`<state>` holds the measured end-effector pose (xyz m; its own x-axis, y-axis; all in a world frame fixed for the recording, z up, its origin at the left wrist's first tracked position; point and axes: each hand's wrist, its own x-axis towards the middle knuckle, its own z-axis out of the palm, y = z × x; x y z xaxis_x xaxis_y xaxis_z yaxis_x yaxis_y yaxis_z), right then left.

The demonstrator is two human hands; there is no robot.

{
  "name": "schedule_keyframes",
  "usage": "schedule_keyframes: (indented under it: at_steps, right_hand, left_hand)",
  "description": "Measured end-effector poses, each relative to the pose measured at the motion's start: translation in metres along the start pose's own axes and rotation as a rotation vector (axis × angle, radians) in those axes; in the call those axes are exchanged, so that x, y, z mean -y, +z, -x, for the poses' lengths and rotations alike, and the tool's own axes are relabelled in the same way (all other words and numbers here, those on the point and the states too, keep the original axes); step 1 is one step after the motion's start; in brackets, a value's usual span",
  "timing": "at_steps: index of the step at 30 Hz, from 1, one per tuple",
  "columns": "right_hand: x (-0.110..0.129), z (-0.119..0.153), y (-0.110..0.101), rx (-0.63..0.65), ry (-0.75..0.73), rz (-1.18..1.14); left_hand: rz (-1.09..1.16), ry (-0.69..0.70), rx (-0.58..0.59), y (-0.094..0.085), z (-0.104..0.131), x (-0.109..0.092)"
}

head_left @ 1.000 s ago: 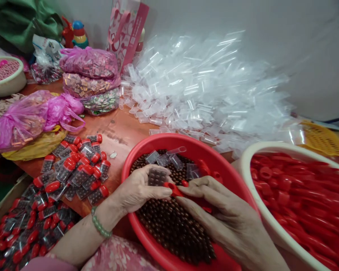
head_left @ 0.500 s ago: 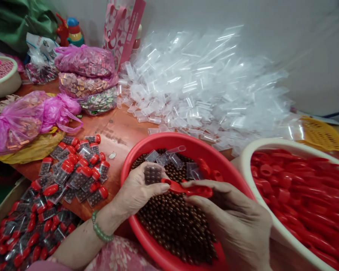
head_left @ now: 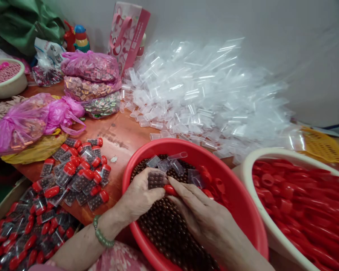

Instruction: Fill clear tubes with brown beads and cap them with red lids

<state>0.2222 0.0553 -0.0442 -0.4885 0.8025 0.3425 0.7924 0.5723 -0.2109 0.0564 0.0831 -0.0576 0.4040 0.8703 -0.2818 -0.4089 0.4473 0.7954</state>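
Note:
My left hand, with a green bead bracelet at the wrist, pinches a small clear case filled with dark brown beads. A red cap sits at the case's right end, and the fingers of my right hand press against it. Both hands are over a red basin of dark brown beads. Several clear empty sleeves and red plastic pieces lie on the beads at the basin's back and right.
Filled red-capped cases are piled on the table's left, more below. Clear sleeves heap against the wall. A white basin of red parts stands right. Pink bags and a yellow basket lie farther back.
My right hand has moved in against the case's end, its fingers now closer together. The longer red piece between my hands no longer shows; a red cap is visible there. The view has shifted slightly.

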Motion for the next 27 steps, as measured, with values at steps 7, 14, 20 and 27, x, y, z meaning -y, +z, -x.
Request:
schedule_keyframes:
  at_steps: [7,14,20,27]
  right_hand:
    - [-0.004,0.005,0.015,0.013,-0.130,0.157]
    - [-0.011,-0.009,-0.006,-0.070,0.157,-0.344]
    - [-0.004,-0.026,-0.007,-0.233,0.436,-0.661]
    - [0.004,-0.038,0.001,-0.176,0.333,-0.667]
  left_hand:
    - [-0.011,-0.005,-0.052,0.003,0.001,-0.003]
    - [0.145,-0.024,-0.024,0.002,0.000,-0.001]
    - [-0.002,0.015,0.040,0.002,0.001,0.001]
    - [-0.069,0.086,0.147,0.000,0.000,0.005]
